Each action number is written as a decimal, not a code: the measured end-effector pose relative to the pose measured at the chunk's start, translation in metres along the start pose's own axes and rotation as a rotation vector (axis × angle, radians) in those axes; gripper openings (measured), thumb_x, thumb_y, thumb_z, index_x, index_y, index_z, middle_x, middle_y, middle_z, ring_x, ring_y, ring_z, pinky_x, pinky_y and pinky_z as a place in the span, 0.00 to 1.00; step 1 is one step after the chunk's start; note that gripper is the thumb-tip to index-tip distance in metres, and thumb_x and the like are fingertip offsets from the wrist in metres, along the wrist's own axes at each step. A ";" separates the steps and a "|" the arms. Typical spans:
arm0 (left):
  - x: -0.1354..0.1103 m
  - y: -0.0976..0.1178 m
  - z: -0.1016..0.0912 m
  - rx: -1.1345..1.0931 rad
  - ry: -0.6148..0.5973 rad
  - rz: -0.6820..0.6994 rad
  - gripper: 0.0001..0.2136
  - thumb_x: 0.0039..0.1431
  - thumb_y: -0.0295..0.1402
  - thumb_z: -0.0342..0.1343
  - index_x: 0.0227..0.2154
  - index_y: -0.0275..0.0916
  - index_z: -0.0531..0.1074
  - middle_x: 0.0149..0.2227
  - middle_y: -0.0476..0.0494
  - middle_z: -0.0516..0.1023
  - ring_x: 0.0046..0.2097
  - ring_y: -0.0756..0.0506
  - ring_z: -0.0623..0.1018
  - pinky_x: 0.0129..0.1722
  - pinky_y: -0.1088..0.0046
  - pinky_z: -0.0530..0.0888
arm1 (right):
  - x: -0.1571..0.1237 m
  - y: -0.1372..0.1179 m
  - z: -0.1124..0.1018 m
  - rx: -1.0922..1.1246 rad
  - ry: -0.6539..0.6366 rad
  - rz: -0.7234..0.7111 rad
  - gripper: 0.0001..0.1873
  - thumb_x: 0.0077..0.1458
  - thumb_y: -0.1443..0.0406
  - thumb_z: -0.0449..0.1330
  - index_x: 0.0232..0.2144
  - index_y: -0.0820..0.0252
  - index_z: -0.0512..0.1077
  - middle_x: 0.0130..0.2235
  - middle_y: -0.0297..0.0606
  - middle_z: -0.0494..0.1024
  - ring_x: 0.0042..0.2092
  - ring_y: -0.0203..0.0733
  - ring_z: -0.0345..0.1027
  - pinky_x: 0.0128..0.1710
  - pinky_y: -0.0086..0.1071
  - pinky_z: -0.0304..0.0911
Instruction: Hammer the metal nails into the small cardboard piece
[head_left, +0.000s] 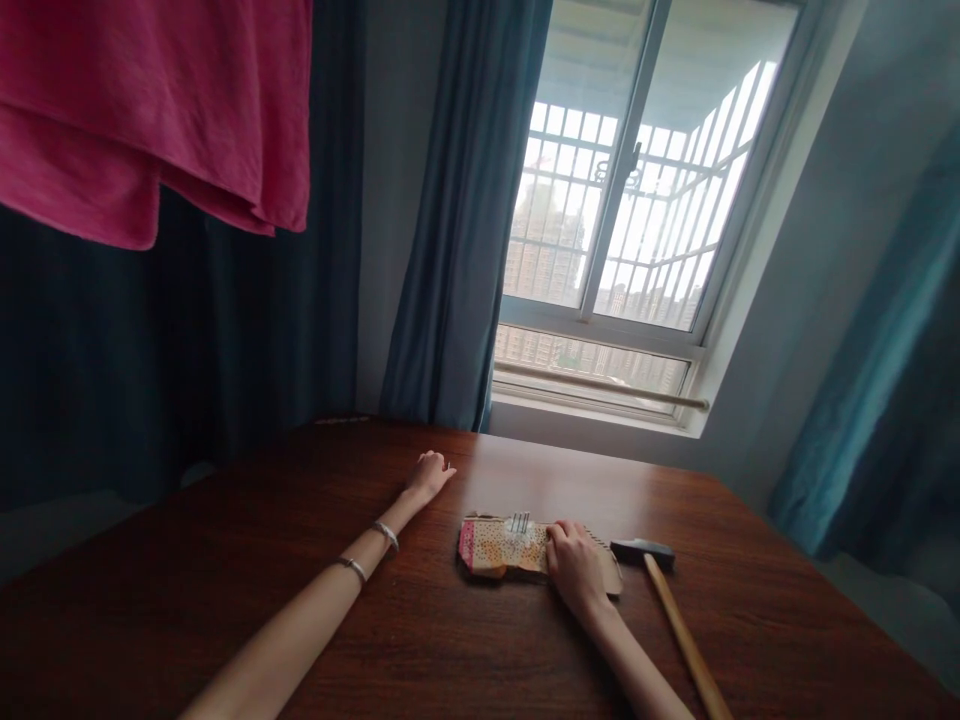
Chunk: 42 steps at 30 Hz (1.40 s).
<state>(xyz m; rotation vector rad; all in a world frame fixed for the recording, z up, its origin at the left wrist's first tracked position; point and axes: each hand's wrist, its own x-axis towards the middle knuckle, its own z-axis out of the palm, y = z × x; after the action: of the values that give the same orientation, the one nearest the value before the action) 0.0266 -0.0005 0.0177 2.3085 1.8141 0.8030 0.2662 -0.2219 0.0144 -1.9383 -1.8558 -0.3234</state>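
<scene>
On the table lies a piece of cardboard (487, 546) with a dotted, pink-edged printed surface. Several thin nails (520, 522) stand upright in a row near its far edge. My right hand (576, 562) presses down on the right part of the cardboard, its fingers bent together and partly hidden. Farther off to the left, apart from the cardboard, my left hand (430, 475) is closed just above or on the table. A thin nail (448, 466) seems to stick out at its fingertips. To the right of my right hand lies a hammer (643, 553) with a black head and wooden handle.
The brown wooden table (420, 640) reaches toward a window (611, 190) with a rail across its lower part. Blue curtains (465, 220) hang at the sides. A pink cloth (217, 110) hangs at upper left.
</scene>
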 end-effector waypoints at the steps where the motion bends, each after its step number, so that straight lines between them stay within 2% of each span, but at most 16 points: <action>1: -0.001 0.001 0.001 0.022 -0.008 0.010 0.10 0.48 0.37 0.57 0.22 0.34 0.73 0.33 0.38 0.75 0.38 0.43 0.72 0.39 0.73 0.64 | -0.001 0.000 0.001 0.004 0.005 0.002 0.14 0.56 0.68 0.45 0.37 0.60 0.70 0.39 0.40 0.71 0.43 0.41 0.61 0.45 0.29 0.51; 9: -0.004 0.001 0.001 0.138 -0.065 0.067 0.09 0.54 0.29 0.49 0.28 0.32 0.74 0.35 0.38 0.75 0.39 0.45 0.73 0.40 0.74 0.66 | -0.001 0.004 0.012 0.002 0.017 0.009 0.15 0.53 0.69 0.48 0.41 0.58 0.70 0.43 0.40 0.70 0.45 0.43 0.59 0.46 0.30 0.50; 16: 0.002 -0.002 0.004 0.178 -0.090 0.116 0.10 0.51 0.23 0.46 0.27 0.31 0.74 0.33 0.36 0.75 0.38 0.45 0.74 0.39 0.73 0.68 | -0.001 0.005 0.010 -0.013 0.027 -0.033 0.14 0.53 0.68 0.47 0.38 0.58 0.71 0.39 0.41 0.71 0.43 0.43 0.61 0.44 0.31 0.52; 23: 0.002 -0.008 0.006 0.190 -0.084 0.172 0.09 0.50 0.23 0.47 0.26 0.31 0.74 0.34 0.37 0.75 0.39 0.45 0.74 0.39 0.73 0.68 | -0.002 0.003 0.005 0.012 0.037 -0.035 0.13 0.52 0.69 0.48 0.36 0.59 0.71 0.38 0.43 0.72 0.42 0.44 0.62 0.44 0.32 0.53; 26: 0.003 -0.004 0.003 0.098 -0.048 0.204 0.08 0.49 0.25 0.49 0.24 0.31 0.73 0.31 0.38 0.75 0.35 0.46 0.74 0.37 0.74 0.68 | -0.001 0.004 0.004 0.080 0.063 -0.016 0.13 0.52 0.68 0.48 0.35 0.59 0.72 0.37 0.43 0.72 0.41 0.44 0.62 0.44 0.33 0.54; 30: 0.000 0.026 -0.012 -0.301 -0.041 0.280 0.06 0.47 0.30 0.52 0.25 0.33 0.73 0.29 0.43 0.75 0.32 0.48 0.74 0.33 0.76 0.68 | 0.003 0.005 0.004 0.309 0.167 0.015 0.15 0.53 0.67 0.48 0.38 0.58 0.72 0.38 0.42 0.72 0.42 0.44 0.64 0.42 0.33 0.57; 34: -0.020 0.076 -0.030 -0.614 -0.178 0.408 0.10 0.48 0.34 0.54 0.26 0.32 0.73 0.27 0.44 0.76 0.30 0.49 0.74 0.30 0.77 0.68 | 0.008 0.000 0.006 0.744 0.188 0.084 0.15 0.54 0.62 0.48 0.38 0.59 0.73 0.36 0.42 0.74 0.37 0.42 0.67 0.34 0.31 0.63; 38: -0.051 0.115 -0.034 -0.769 -0.335 0.495 0.11 0.47 0.36 0.55 0.27 0.31 0.74 0.26 0.44 0.76 0.29 0.50 0.73 0.28 0.78 0.67 | 0.011 -0.006 0.007 1.163 0.139 0.269 0.19 0.50 0.56 0.54 0.40 0.62 0.73 0.33 0.42 0.76 0.31 0.40 0.67 0.25 0.29 0.63; 42: -0.072 0.130 -0.029 -0.789 -0.386 0.551 0.11 0.47 0.36 0.55 0.27 0.31 0.74 0.25 0.45 0.75 0.28 0.51 0.72 0.26 0.79 0.66 | 0.013 -0.008 0.007 1.361 0.163 0.363 0.19 0.45 0.55 0.59 0.37 0.62 0.74 0.31 0.40 0.76 0.29 0.38 0.66 0.22 0.27 0.62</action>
<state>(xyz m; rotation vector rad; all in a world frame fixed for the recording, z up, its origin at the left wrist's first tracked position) 0.1166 -0.1116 0.0689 2.1688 0.5370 0.8381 0.2581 -0.2069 0.0155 -1.1223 -1.0109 0.7070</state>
